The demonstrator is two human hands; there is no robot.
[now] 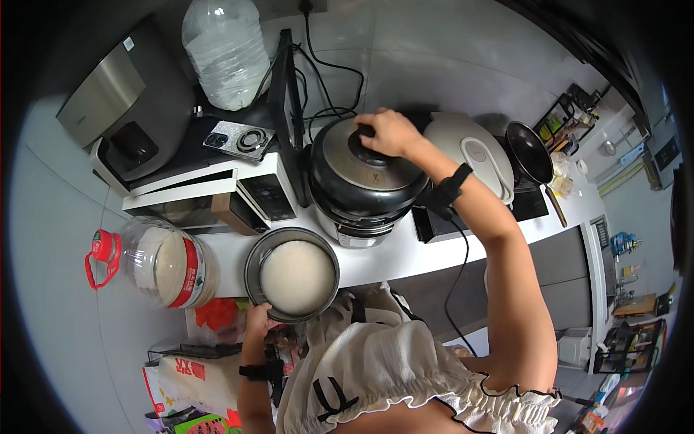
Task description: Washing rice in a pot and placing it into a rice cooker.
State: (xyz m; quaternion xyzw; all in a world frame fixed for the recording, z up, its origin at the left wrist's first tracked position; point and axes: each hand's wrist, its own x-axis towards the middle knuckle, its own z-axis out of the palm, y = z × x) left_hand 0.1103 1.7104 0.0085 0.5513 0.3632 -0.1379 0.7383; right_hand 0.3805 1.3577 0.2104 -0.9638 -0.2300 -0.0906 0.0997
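Note:
My left hand (258, 320) grips the near rim of a dark metal inner pot (252, 271), which holds cloudy whitish water over a pale layer that looks like rice. The pot is at the counter's front edge. My right hand (389, 132) grasps the black knob of a lid (347, 146) with a steel centre. That lid rests on a dark pan or pot on top of an electric cooker (360, 236) with a light front panel. Left of the inner pot lies a large clear plastic jug (206, 271) with a red cap, part-filled with pale grains.
A microwave oven (268, 187), its door ajar, carries a phone (238, 141), a large water bottle (227, 59) and an air fryer (135, 103). Right of the cooker are a beige appliance (466, 146) and a frying pan (528, 152). A black cable (455, 287) hangs from my right wrist strap.

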